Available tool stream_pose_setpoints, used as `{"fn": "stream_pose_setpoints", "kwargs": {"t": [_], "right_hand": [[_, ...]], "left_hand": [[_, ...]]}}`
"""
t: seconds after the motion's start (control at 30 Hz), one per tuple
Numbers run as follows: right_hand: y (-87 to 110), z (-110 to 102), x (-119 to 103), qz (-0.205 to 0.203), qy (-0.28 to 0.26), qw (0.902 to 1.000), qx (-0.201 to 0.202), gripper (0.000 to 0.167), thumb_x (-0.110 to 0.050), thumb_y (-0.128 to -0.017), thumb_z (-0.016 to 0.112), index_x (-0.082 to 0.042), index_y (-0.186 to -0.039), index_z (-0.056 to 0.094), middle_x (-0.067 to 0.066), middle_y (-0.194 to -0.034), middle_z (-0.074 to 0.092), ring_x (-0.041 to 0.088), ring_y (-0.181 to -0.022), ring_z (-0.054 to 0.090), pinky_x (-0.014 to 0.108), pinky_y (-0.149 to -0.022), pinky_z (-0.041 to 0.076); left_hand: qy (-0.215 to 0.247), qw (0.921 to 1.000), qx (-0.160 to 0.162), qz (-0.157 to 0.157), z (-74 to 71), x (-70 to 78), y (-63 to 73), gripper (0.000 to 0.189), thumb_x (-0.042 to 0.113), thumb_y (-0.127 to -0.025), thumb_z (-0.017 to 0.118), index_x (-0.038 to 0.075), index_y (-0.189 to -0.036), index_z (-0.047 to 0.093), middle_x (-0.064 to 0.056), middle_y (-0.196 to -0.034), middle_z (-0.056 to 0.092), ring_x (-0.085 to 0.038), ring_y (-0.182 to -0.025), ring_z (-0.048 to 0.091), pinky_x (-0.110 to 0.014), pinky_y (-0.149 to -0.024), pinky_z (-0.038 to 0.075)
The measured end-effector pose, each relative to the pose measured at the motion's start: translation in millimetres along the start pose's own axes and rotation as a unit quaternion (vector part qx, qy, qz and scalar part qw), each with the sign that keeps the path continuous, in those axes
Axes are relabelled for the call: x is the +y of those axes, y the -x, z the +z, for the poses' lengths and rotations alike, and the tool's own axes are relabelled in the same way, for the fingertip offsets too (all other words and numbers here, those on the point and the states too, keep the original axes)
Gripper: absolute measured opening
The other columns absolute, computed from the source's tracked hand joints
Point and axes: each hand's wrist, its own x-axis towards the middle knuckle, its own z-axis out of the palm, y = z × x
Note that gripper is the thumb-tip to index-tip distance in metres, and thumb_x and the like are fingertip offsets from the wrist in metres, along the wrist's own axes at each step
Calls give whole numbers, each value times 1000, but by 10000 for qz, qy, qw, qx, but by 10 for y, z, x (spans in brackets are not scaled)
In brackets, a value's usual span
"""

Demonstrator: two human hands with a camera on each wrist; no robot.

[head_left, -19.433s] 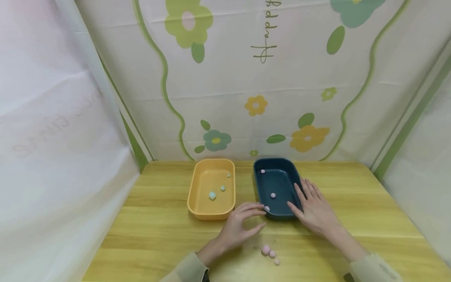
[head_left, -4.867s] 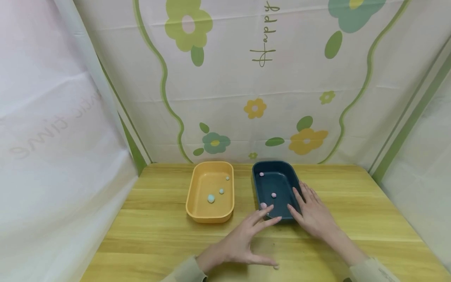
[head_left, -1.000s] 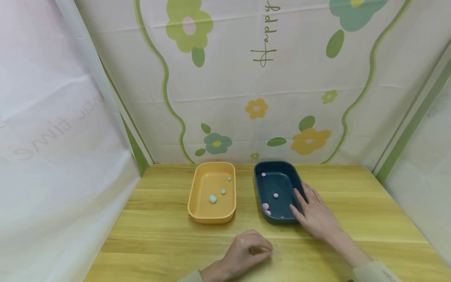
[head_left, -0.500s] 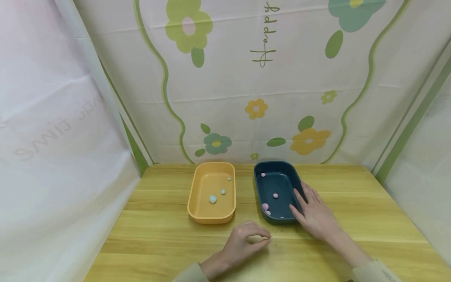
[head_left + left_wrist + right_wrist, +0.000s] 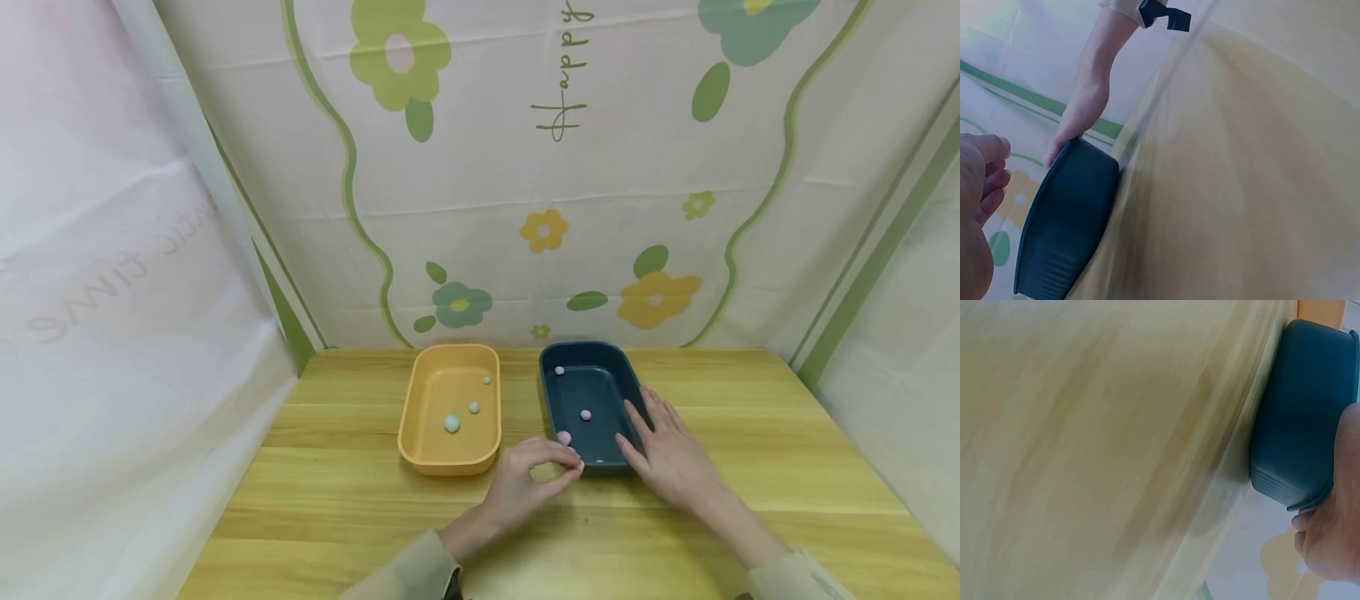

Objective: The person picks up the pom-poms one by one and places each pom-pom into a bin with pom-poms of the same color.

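Note:
At the near edge of the dark blue tray (image 5: 592, 383), my left hand (image 5: 517, 483) pinches a tiny pale pink ball (image 5: 581, 465) between thumb and fingertips. Most of that ball is hidden by the fingers. My right hand (image 5: 675, 454) lies with fingers spread along the tray's right rim. Inside the blue tray are several pink balls, among them a larger one (image 5: 564, 437) at the near left and another (image 5: 586, 415) near the middle. In the left wrist view the left hand (image 5: 979, 200) is beside the tray's raised rim.
A yellow tray (image 5: 411, 408) stands left of the blue one, holding a larger mint ball (image 5: 452, 423) and two smaller ones. Both trays sit on a wooden table (image 5: 337, 500). A flower-printed cloth (image 5: 480, 167) hangs behind, with white cloth at both sides.
My left hand has moved forward from the table to the blue tray's near edge, fingertips pinched. Pink balls earlier on the table are gone from there; more lie in the blue tray. The right hand stays.

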Motion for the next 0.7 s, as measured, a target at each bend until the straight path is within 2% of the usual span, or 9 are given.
{"fn": "stream_pose_setpoints", "kwargs": {"t": [0.07,0.17,0.27,0.4,0.7], "right_hand": [[-4,0,5,38,24,10000,-69,71,-46,-113,55,3,-164,46,34,-178,24,53,-165,28,67,-133,30],[-6,-10,3,17,64,9999,-90,71,-45,-113,55,3,-164,46,34,-178,24,54,-164,28,68,-132,31],[-6,-13,3,19,64,9999,-100,70,-45,-113,55,3,-163,46,34,-178,24,54,-164,29,68,-132,31],[-3,-18,7,49,47,9999,-108,71,-46,-113,55,3,-164,46,34,-179,23,53,-165,28,68,-133,31],[-3,-9,12,6,8,9999,-118,70,-46,-114,55,2,-165,45,33,-179,22,53,-165,27,68,-133,31]], "left_hand": [[53,9999,-19,-97,21,-22,-55,14,2,-89,90,7,-100,84,-4,-100,86,-13,-96,81,-20,-98,63],[65,9998,-109,-144,47,-46,-133,11,4,-91,89,7,-101,84,-5,-101,86,-14,-96,81,-19,-95,64],[18,9997,-183,-164,66,-63,-215,10,5,-93,88,6,-102,84,-6,-102,86,-14,-94,80,-19,-86,65],[-165,9992,-259,-262,91,-96,-310,8,7,-95,86,8,-103,85,-5,-103,86,-14,-94,79,-24,-79,67],[-232,9975,-310,-586,144,-215,-401,9,7,-95,86,7,-104,86,-8,-107,86,-19,-106,81,-17,-98,62]]}}
